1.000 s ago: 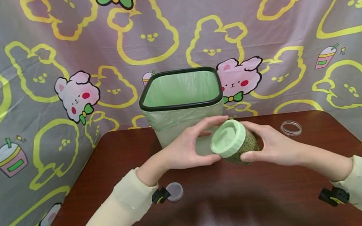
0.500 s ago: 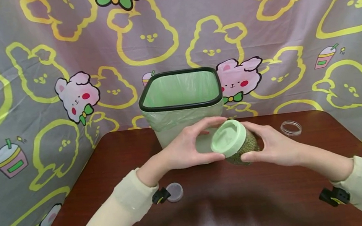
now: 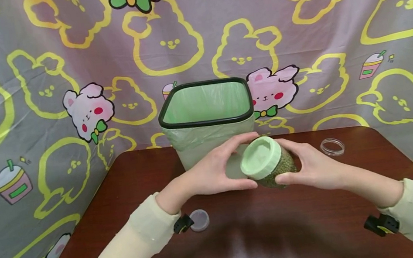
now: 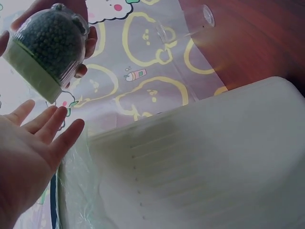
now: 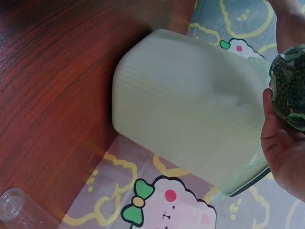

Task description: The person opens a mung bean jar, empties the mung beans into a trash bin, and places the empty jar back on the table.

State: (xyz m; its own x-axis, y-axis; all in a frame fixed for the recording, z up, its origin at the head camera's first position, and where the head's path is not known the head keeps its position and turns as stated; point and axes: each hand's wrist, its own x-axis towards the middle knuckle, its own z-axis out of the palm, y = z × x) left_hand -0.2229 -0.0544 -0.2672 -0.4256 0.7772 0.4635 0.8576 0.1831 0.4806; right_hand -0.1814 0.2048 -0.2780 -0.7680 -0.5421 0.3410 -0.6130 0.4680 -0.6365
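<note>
A clear jar of small green beans (image 3: 284, 168) with a pale green screw lid (image 3: 261, 157) is held up in front of the bin, tilted with the lid toward the left. My right hand (image 3: 312, 168) grips the jar body from the right, its thumb on the near side. On the lid side, my left hand (image 3: 216, 169) is spread, thumb below and fingers above. In the left wrist view, the left hand's fingers (image 4: 50, 126) are loosely extended and stand apart from the lid (image 4: 31, 71). The right wrist view shows the jar's bean-filled bottom (image 5: 290, 86) above the right palm.
A pale bin (image 3: 207, 122) with black rim and bag liner stands behind the hands. A clear container (image 3: 332, 146) stands at the table's right back. One clear round disc (image 3: 199, 220) lies by the left wrist. A patterned curtain (image 3: 192, 25) surrounds the brown table (image 3: 308, 229).
My left thumb came up to the lid half a second ago and has since moved slightly down, away from it. My right hand and the jar have stayed nearly still.
</note>
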